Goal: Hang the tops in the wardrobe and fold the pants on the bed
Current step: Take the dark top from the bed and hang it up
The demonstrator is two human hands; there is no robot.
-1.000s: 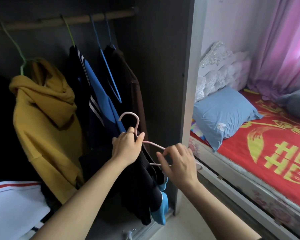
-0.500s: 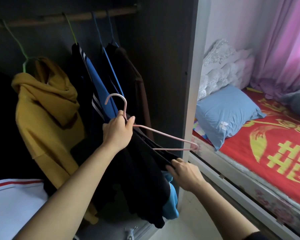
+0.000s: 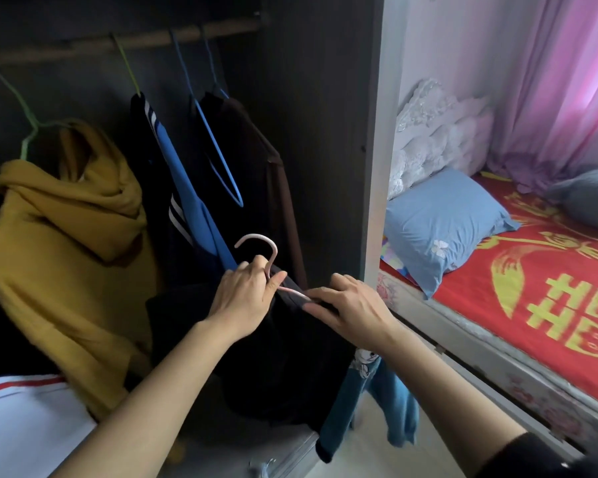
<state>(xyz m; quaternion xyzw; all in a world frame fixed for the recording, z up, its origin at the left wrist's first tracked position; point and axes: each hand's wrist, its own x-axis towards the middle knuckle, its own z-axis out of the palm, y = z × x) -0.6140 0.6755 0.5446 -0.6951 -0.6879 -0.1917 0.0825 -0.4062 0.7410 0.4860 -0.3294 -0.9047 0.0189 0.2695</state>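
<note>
A pink hanger [image 3: 274, 250] is gripped at its neck by the left hand [image 3: 244, 296], whose fingers [image 3: 254, 264] are curled round the stem just below the hook, with the thumb pressed against it from the near side. The hook is held upright in front of the open wardrobe [image 3: 325, 132], well below the rail [image 3: 118, 43] and apart from it. A black top [image 3: 290, 367] is draped over the hanger and hangs down between the two forearms. Its shoulder is pinched against the hanger's arm by the right hand [image 3: 354, 310], the fingers [image 3: 340, 281] being bent over the fabric from above and the thumb laid along it beneath. Blue fabric [image 3: 399, 408] with a cartoon print is seen dangling under the black top, near the wardrobe's lower edge; whether it belongs to the same garment cannot be told. On the rail a yellow hoodie [image 3: 66, 253] is hung at the left, a blue and navy striped jacket [image 3: 183, 188] beside it, then a bare blue hanger [image 3: 221, 167] and a brown top [image 3: 278, 174]. To the right, the bed [image 3: 549, 288] is covered in red, and a blue pillow [image 3: 442, 222] is laid at its head.
</note>
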